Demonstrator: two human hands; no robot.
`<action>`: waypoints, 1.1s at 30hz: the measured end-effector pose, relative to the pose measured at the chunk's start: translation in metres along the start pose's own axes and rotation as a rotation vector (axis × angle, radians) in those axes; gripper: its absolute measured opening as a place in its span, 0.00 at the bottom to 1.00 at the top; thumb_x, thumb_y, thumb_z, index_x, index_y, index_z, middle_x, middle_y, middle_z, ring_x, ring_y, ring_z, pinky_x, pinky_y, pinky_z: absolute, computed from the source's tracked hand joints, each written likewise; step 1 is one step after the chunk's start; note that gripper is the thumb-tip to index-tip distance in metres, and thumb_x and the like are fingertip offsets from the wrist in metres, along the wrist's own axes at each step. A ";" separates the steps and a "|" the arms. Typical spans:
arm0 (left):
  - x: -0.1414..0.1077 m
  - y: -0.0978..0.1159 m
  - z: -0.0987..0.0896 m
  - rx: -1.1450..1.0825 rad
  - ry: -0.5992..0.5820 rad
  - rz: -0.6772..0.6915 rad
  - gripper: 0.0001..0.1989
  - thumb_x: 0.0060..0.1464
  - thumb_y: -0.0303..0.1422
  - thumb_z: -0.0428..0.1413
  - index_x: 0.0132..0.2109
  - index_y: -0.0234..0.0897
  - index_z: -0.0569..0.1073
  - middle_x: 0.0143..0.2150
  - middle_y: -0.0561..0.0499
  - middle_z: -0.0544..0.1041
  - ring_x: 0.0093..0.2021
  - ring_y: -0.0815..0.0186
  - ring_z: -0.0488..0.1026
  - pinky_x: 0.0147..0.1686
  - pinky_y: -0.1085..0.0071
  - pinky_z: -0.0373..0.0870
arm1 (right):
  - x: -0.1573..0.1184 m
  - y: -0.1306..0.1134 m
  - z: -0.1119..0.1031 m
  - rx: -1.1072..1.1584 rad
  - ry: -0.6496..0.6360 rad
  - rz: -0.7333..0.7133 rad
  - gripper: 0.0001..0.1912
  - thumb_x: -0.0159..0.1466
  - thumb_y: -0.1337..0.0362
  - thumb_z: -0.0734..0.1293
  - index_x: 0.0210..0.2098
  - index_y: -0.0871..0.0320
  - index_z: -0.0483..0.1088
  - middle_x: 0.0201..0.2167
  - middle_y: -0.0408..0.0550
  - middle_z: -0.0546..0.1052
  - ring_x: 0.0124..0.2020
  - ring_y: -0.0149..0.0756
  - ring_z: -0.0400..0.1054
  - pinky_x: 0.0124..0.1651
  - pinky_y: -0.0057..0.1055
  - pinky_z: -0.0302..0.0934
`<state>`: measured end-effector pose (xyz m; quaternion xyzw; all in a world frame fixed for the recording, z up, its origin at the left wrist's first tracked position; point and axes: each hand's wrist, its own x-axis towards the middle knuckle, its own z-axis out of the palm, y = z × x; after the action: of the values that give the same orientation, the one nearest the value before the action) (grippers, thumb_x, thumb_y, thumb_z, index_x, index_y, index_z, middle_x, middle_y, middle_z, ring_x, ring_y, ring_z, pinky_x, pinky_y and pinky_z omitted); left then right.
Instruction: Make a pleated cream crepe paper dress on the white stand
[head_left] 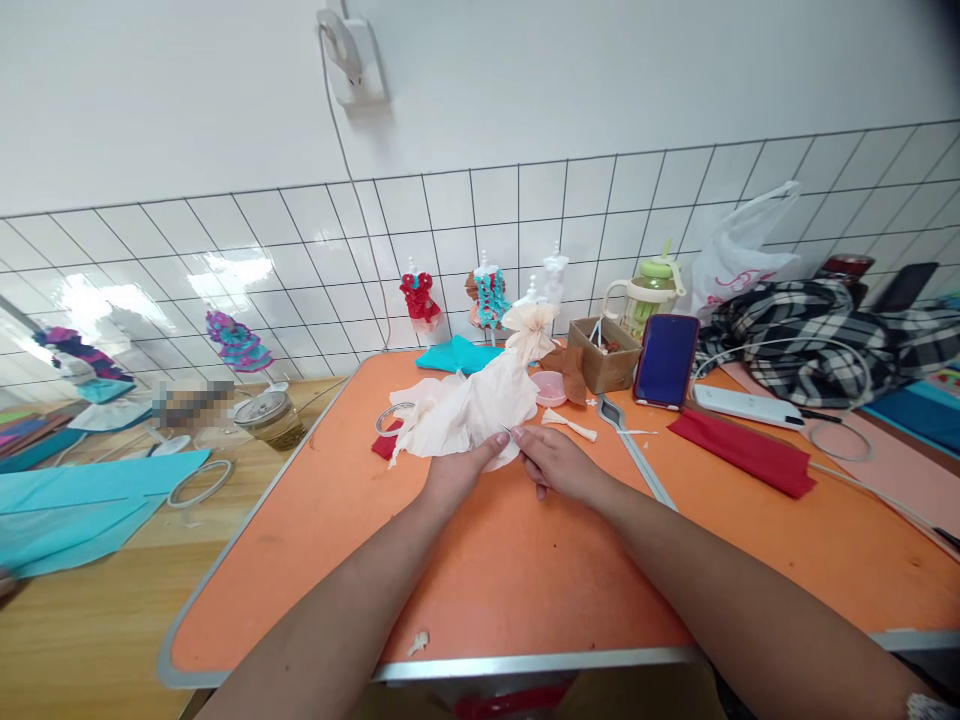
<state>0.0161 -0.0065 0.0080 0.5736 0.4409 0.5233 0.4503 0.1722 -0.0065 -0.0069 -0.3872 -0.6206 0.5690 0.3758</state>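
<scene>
Pale cream crepe paper (469, 405) spreads in a ruffled skirt shape below a small white mannequin with a cream bodice (531, 330), tilted over the orange table (480, 570). My left hand (466, 468) is closed on the lower edge of the paper, its thumb on top and its other fingers underneath. Close beside it on the right, my right hand (556, 462) pinches a thin, pointed item at the paper's edge, too small to name. Around the paper lie a roll of tape (394, 420) and a pink dish (550, 388).
Behind stand small dressed mannequins (421, 300), a cardboard box (604, 355), a green-lidded bottle (651, 295) and a phone (666, 360). Tweezers (637, 455) and red paper (739, 453) lie right. A jar (270, 418) and turquoise paper (90, 505) are left, near another person's fingertips.
</scene>
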 end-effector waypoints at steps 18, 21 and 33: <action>-0.001 -0.001 -0.004 0.122 0.004 -0.019 0.27 0.41 0.38 0.64 0.50 0.35 0.69 0.49 0.44 0.74 0.51 0.53 0.70 0.50 0.59 0.67 | 0.000 0.001 0.000 -0.040 -0.002 0.037 0.22 0.62 0.44 0.54 0.26 0.56 0.58 0.10 0.33 0.57 0.11 0.24 0.49 0.14 0.23 0.60; -0.001 0.001 -0.005 0.202 0.016 0.003 0.26 0.43 0.38 0.63 0.50 0.37 0.69 0.49 0.45 0.74 0.51 0.54 0.70 0.51 0.60 0.66 | 0.001 0.003 0.001 -0.047 0.007 0.021 0.22 0.62 0.44 0.54 0.27 0.56 0.58 0.11 0.34 0.57 0.12 0.25 0.51 0.15 0.23 0.61; -0.002 -0.001 -0.008 0.220 -0.028 0.090 0.29 0.44 0.42 0.61 0.53 0.37 0.67 0.53 0.44 0.71 0.56 0.54 0.66 0.57 0.58 0.60 | 0.002 0.003 0.002 -0.015 0.030 -0.016 0.22 0.61 0.43 0.54 0.26 0.56 0.57 0.11 0.33 0.54 0.13 0.25 0.49 0.15 0.23 0.60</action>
<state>0.0081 -0.0074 0.0066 0.6460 0.4633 0.4835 0.3665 0.1703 -0.0056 -0.0096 -0.3935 -0.6220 0.5556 0.3868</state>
